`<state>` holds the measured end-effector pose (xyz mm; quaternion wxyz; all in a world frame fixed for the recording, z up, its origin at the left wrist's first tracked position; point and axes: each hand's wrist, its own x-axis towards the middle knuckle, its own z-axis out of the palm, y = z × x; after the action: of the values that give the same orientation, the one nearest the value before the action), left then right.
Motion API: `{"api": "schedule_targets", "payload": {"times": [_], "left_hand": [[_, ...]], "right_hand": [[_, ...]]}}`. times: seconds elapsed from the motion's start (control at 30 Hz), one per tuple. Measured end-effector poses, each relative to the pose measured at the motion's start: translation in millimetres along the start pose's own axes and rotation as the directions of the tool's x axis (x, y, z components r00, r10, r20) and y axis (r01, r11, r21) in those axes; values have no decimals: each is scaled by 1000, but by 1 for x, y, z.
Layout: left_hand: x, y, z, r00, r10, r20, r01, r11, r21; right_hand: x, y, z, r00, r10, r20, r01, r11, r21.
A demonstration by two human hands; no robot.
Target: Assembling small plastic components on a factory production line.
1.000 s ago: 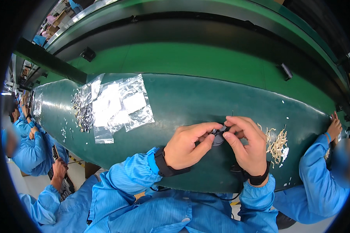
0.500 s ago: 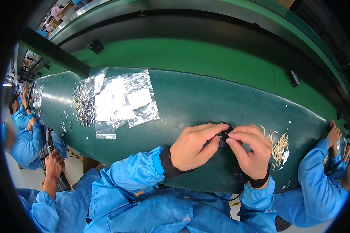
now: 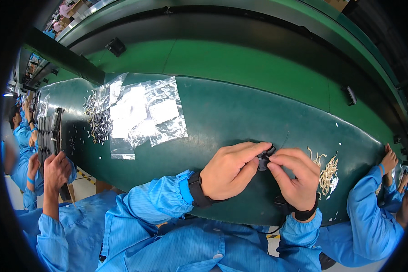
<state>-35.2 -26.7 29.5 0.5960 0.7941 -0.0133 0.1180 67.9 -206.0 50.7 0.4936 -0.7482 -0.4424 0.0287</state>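
Green bench point(image 3: 213, 104): left hand point(image 3: 233, 170) pinches rounded black part point(image 3: 263, 163), seemingly unfinished; right hand point(image 3: 299, 174) nearly closed, hold unclear; loose cream strips point(image 3: 328, 174), three o'clock.

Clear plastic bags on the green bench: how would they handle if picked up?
The clear plastic bags are probably floppy: the film looks thin and wrinkled. Likely slippery, given the glossy surface; overlapping ones may slide apart. Probably light too, since they lie nearly flat.

Head-worn wide fisheye: looks from above, tilted down and forward over green tabletop point(image 3: 231, 115), close range.
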Motion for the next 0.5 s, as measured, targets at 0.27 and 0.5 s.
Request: {"api": "schedule_targets", "payload": {"times": [0.27, 0.5], "left_hand": [[-1, 2, 3, 999, -39, -36, 39, 999, 5], [-6, 3, 7, 984, -146, -105, 138, 987, -84]], "right_hand": [[0, 0, 1, 995, -96, 7, 96, 992, -85], [-2, -3, 1, 993, -110, 29, 112, 989, -95]]}}
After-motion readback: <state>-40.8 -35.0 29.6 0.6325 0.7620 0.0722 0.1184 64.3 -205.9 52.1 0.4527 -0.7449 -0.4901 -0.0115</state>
